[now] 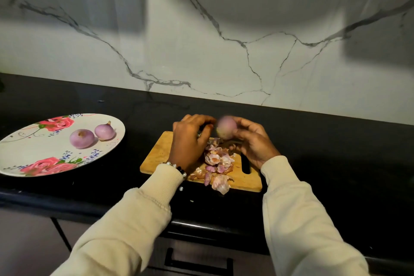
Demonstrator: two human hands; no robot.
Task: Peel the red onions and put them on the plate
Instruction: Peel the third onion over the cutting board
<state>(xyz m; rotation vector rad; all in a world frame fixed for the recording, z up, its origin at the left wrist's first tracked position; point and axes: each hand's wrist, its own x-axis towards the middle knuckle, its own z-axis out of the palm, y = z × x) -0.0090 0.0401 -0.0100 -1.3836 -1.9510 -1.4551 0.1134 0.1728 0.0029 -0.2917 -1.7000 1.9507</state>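
Just right of frame centre, above the cutting board (161,152), a blurred onion (226,127) is cupped by the right hand (253,141). The left hand (190,139) is curled beside it; whether anything is held cannot be told. Firm, light and slick once peeled, the onion is best gripped around its middle.

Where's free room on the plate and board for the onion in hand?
The floral white plate is bare left of and in front of its two peeled red onions. The wooden cutting board is bare only along its left edge; its middle is crowded with the pile of onion skins under both hands.
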